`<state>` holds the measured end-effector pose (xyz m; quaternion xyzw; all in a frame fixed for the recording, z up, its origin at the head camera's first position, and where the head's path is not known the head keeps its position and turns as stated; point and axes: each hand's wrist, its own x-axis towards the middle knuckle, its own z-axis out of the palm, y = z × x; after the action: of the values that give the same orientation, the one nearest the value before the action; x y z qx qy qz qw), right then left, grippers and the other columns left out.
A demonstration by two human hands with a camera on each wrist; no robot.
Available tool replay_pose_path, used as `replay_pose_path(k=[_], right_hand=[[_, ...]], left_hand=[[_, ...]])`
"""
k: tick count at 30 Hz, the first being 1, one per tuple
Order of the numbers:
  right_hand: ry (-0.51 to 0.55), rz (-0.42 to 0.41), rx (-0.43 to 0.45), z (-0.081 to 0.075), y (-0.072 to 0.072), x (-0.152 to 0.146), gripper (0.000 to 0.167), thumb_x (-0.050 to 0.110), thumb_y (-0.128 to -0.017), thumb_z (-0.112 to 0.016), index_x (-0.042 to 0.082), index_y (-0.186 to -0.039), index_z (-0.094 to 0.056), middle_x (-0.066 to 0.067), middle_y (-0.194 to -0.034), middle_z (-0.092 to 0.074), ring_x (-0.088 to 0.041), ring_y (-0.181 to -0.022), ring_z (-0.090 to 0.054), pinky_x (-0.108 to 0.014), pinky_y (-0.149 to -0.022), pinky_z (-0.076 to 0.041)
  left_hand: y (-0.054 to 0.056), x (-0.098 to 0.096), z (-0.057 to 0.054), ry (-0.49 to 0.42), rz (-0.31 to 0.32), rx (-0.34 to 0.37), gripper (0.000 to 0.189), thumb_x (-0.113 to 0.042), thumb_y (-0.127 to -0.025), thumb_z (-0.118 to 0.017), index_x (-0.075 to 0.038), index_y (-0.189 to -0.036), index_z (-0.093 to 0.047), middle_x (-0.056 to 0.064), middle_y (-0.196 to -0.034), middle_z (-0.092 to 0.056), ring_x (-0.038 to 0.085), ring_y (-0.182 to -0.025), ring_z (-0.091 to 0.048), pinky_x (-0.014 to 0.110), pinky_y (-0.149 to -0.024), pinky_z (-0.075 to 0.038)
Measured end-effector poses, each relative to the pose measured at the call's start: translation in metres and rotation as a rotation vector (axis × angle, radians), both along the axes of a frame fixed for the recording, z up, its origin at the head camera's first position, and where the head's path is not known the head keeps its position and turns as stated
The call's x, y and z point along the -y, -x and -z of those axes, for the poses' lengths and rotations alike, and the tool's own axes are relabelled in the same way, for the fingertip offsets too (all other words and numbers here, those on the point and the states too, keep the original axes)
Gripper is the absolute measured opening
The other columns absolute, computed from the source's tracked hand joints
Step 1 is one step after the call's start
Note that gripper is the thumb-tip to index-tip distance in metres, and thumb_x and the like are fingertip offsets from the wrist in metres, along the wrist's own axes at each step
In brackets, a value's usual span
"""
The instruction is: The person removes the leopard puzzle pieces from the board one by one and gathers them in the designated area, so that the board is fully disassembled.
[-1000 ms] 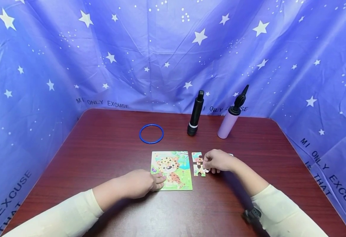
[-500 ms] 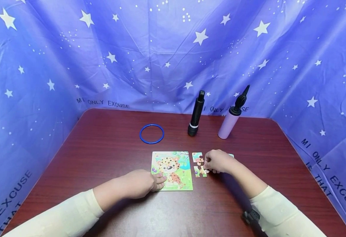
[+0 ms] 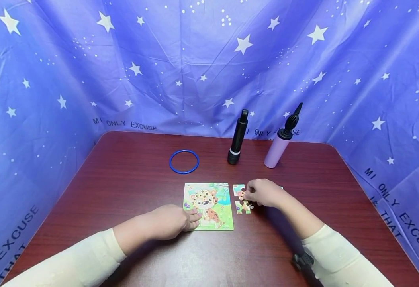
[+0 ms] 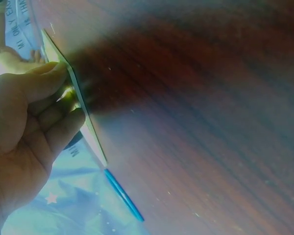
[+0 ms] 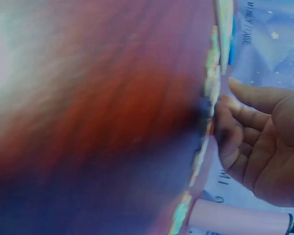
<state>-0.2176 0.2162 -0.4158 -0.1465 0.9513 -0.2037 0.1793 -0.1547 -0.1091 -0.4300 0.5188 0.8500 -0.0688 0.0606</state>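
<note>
My left hand (image 3: 170, 222) rests its fingers on the lower left corner of a cartoon leopard jigsaw board (image 3: 213, 207); the left wrist view has the board edge-on, with the left fingertips (image 4: 78, 116) right at it. To the right of the board, my right hand (image 3: 267, 193) pinches down among loose jigsaw pieces, and its fingertips hide part of what they work on. One loose piece (image 3: 238, 190) shows an ear, while a green and yellow piece (image 3: 243, 207) lies just nearer. In the right wrist view the right hand (image 5: 264, 132) has curled fingers against the row of pieces (image 5: 200, 161).
Behind the board lies a blue ring (image 3: 183, 173). A black cylinder (image 3: 236, 137) with a white band and a purple hand pump (image 3: 277, 150) stand farther back. The dark red table (image 3: 134, 159) meets a starry blue curtain (image 3: 181, 79).
The right hand has shifted slightly away and to the left over the pieces, uncovering more of the nearer piece. My left hand and the board have stayed in place.
</note>
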Motion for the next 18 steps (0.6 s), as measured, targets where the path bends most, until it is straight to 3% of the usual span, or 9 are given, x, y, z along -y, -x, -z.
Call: replay_pose_path(k=[4,9,14,18], right_hand=[[0.118,-0.057,-0.066,-0.007,0.001,0.016,0.016,0.029,-0.092,-0.068,0.015,-0.098,-0.064,0.003,-0.078,-0.06,-0.011,-0.063,-0.056,-0.029,-0.061,-0.046],[0.207,-0.185,-0.044,-0.005,-0.006,0.052,0.038,0.028,-0.091,-0.07,0.011,-0.124,-0.06,-0.002,-0.102,-0.06,-0.011,-0.077,-0.058,-0.031,-0.07,-0.051],[0.133,-0.277,-0.038,0.011,-0.01,0.075,0.052,0.03,-0.087,-0.074,0.011,-0.132,-0.057,-0.001,-0.101,-0.057,-0.012,-0.089,-0.053,-0.031,-0.079,-0.046],[0.081,-0.295,-0.033,0.017,-0.009,0.082,0.055,0.029,-0.085,-0.077,0.01,-0.132,-0.057,0.0,-0.096,-0.055,-0.012,-0.088,-0.051,-0.033,-0.079,-0.045]], left_hand=[[0.0,0.0,0.0,-0.01,0.011,-0.005,0.042,-0.014,-0.092,-0.058,-0.026,-0.132,-0.064,-0.006,-0.145,-0.052,0.012,-0.134,-0.049,0.037,-0.096,-0.054],[0.001,0.0,0.001,-0.006,0.018,-0.012,0.043,-0.015,-0.092,-0.059,-0.027,-0.132,-0.063,-0.007,-0.145,-0.052,0.011,-0.133,-0.05,0.035,-0.096,-0.054],[0.001,-0.001,-0.001,-0.004,0.025,-0.019,0.041,-0.017,-0.093,-0.058,-0.027,-0.132,-0.064,-0.007,-0.145,-0.052,0.011,-0.133,-0.05,0.035,-0.096,-0.054],[0.0,-0.001,-0.004,-0.004,0.025,-0.017,0.039,-0.018,-0.094,-0.057,-0.026,-0.132,-0.064,-0.008,-0.144,-0.053,0.011,-0.132,-0.051,0.034,-0.095,-0.054]])
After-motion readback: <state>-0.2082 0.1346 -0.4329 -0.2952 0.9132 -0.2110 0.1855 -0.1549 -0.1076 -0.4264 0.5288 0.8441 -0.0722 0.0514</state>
